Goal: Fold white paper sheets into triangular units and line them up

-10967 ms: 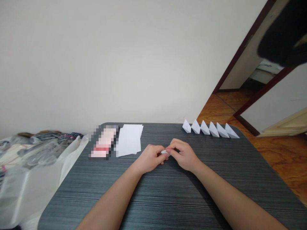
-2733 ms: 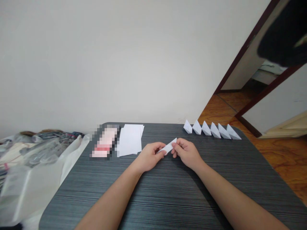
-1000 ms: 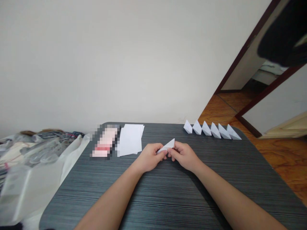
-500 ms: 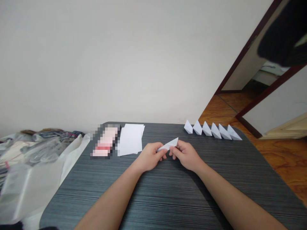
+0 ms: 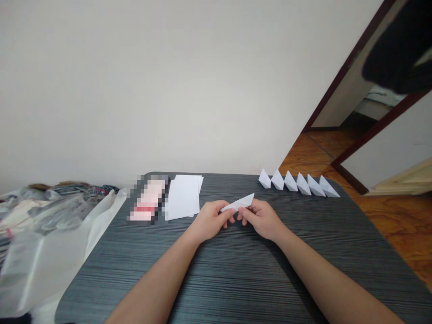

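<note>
A small folded white paper [image 5: 240, 203], long and pointed at its upper right end, is held between both hands above the dark table. My left hand [image 5: 212, 220] pinches its left end, thumb in front. My right hand [image 5: 263, 219] is closed on the right part, with the thumb near the paper's lower middle edge. Some fingertips are hidden behind the paper. Right of the hands, several folded white paper boats [image 5: 290, 181] stand in a slanting row along the table's far right side.
Left of the hands lies a small stack of white paper sheets [image 5: 184, 198]. Beside it is a pixelated pink and dark object [image 5: 147, 198]. The dark wood-grain table [image 5: 216, 279] meets a pale wall. Plastic-covered cloth items [image 5: 57, 225] lie beyond its left edge.
The folded paper's pointed end has shifted slightly right and shows a little more of its length. Both hands keep nearly the same place and grip.
</note>
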`<action>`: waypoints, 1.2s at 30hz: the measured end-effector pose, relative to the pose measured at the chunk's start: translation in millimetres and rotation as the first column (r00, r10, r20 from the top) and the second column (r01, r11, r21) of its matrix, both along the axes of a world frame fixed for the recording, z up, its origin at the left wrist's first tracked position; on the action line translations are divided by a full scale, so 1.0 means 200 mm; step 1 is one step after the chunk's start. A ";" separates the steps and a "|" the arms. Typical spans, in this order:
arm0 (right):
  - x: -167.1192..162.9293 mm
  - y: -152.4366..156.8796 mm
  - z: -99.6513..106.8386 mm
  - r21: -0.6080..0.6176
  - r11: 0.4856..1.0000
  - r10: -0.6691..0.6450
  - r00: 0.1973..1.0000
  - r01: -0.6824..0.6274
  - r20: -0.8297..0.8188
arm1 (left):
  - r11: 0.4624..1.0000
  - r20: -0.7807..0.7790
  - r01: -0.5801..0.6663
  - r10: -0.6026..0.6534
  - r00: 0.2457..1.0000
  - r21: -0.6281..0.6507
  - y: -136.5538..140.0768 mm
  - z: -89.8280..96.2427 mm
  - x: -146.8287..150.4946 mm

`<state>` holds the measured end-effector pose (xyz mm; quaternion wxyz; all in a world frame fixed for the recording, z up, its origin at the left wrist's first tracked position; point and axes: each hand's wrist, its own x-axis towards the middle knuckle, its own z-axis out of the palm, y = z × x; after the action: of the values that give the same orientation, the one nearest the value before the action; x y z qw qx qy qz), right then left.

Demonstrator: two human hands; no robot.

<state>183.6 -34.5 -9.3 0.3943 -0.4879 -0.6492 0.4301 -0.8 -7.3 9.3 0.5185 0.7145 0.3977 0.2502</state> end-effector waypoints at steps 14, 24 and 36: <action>0.01 0.01 -0.05 0.009 0.999 -0.041 0.998 0.042 -0.047 | 0.998 0.004 -0.070 0.070 0.998 0.002 0.01 -0.04 -0.01; 0.01 0.02 -0.07 -0.025 0.995 -0.099 0.989 0.097 -0.110 | 0.995 0.010 -0.101 0.101 0.995 -0.021 0.02 -0.06 -0.02; 0.03 0.01 -0.07 -0.023 0.983 -0.182 0.975 0.180 -0.130 | 0.984 0.144 -0.172 0.175 0.974 -0.036 0.04 -0.10 -0.02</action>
<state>189.8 -32.0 -23.0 0.4713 -0.5178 -0.5721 0.4273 -4.8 1.6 -10.4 0.5308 0.6504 0.4223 0.3418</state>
